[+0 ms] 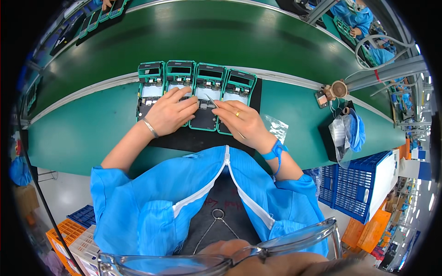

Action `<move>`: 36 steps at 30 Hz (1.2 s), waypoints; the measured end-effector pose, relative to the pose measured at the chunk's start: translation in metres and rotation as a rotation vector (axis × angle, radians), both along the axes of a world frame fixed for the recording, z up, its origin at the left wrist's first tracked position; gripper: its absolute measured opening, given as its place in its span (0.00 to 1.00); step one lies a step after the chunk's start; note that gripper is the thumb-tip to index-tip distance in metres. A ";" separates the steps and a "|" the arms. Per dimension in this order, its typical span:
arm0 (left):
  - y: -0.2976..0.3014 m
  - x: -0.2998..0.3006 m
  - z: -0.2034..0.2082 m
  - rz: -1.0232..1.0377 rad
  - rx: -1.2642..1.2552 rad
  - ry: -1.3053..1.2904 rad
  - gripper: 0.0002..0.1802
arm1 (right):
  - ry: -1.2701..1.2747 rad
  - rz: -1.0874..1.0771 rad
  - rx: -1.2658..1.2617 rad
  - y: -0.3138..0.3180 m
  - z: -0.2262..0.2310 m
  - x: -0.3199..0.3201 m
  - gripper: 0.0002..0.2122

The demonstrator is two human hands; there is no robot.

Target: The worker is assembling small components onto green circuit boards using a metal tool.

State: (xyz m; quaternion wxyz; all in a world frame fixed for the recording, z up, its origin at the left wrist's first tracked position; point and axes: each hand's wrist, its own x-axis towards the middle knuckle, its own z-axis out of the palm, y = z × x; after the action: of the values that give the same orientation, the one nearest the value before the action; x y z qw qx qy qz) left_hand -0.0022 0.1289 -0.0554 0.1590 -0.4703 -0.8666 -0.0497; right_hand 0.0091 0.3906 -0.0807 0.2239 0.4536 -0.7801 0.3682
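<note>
Several teal-framed handheld electronic devices stand side by side in a row on a black mat [177,140], their inner parts exposed. My left hand [168,113] lies over the second device from the left [180,69], fingers stretched out and reaching toward its neighbour; its palm hides much of that device. My right hand [246,123] grips a pair of tweezers [210,99], whose tip points up and left over the third device [203,121]. Partly covered by my right hand is the rightmost device [240,79]. The leftmost device [151,71] is next to my left hand.
Beyond the green worktop [78,124] runs a wide green belt [207,34]. A clear plastic bag [276,129] lies right of my right hand. Farther right stand a black bin [328,140] holding plastic and a blue crate [352,184]. Another person [354,20] works at the far right.
</note>
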 end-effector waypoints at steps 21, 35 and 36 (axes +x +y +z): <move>-0.035 0.009 -0.011 0.191 0.204 0.053 0.10 | -0.033 0.086 -0.027 -0.044 -0.003 -0.019 0.14; -0.040 0.008 -0.018 0.314 0.220 0.037 0.13 | 0.105 0.075 0.135 -0.091 -0.020 -0.044 0.17; -0.041 0.007 -0.019 0.320 0.206 0.043 0.13 | 0.104 0.076 0.135 -0.091 -0.020 -0.044 0.17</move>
State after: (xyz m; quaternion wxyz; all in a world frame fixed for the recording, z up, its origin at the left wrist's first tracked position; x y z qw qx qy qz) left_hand 0.0052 0.0882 -0.0745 0.2305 -0.3085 -0.9172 -0.1021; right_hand -0.0348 0.2992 -0.1007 0.2189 0.5156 -0.7726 0.2989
